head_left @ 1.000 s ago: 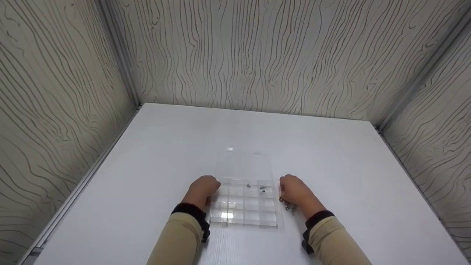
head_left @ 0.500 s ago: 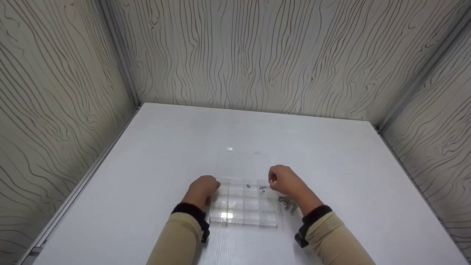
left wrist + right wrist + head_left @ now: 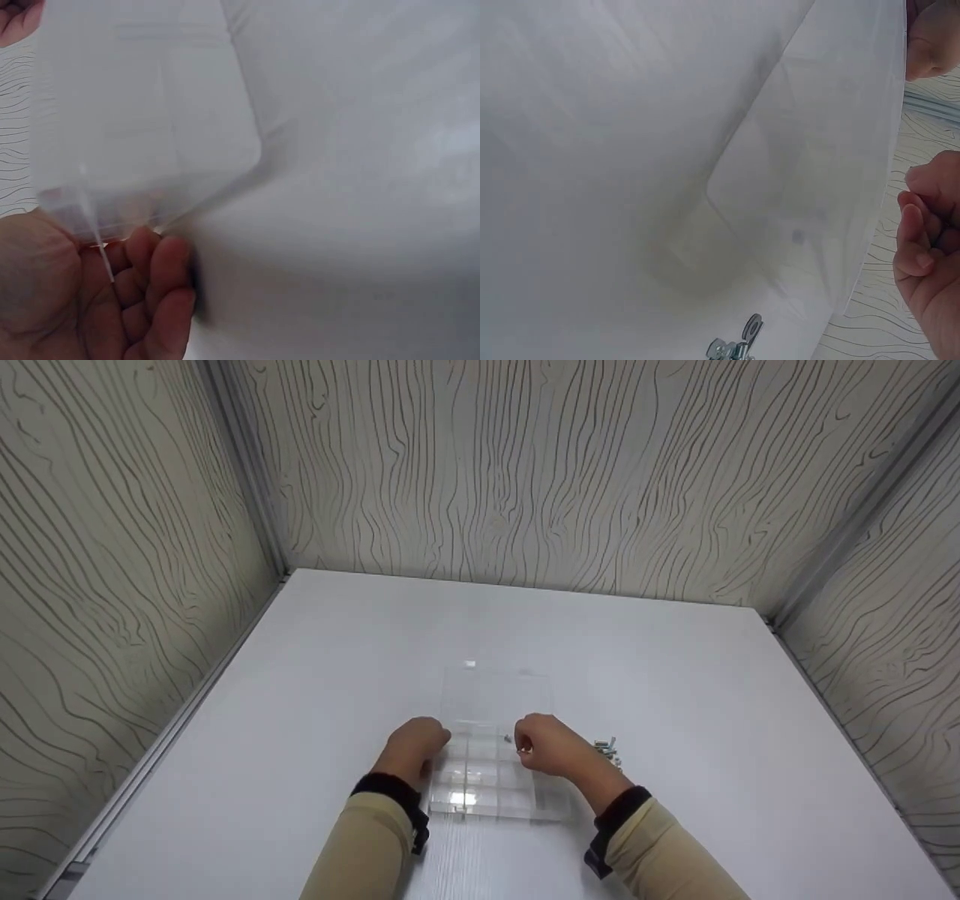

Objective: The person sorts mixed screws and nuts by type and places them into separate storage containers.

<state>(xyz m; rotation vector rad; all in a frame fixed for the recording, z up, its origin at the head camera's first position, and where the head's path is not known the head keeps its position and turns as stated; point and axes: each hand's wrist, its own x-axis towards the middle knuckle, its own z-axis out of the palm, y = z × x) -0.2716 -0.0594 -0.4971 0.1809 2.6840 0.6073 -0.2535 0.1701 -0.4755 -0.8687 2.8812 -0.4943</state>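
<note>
A clear plastic compartment box lies on the table with its transparent lid folded back behind it. My left hand grips the box's left side; in the left wrist view its fingers curl against the edge. Over the right-hand compartments is my right hand, thumb and fingertips pinched together. A tiny shiny part shows at the fingertips in the head view, too small to identify. One small screw sits in a back compartment. The right hand hides the compartment to its right.
A loose pile of small metal screws and nuts lies on the white table, right of the box. In the right wrist view a washer shows among them. Patterned panels stand around the table's back and sides.
My right hand has moved from the hardware pile up and left to above the box's right compartments. The left hand has stayed at the box's left edge.
</note>
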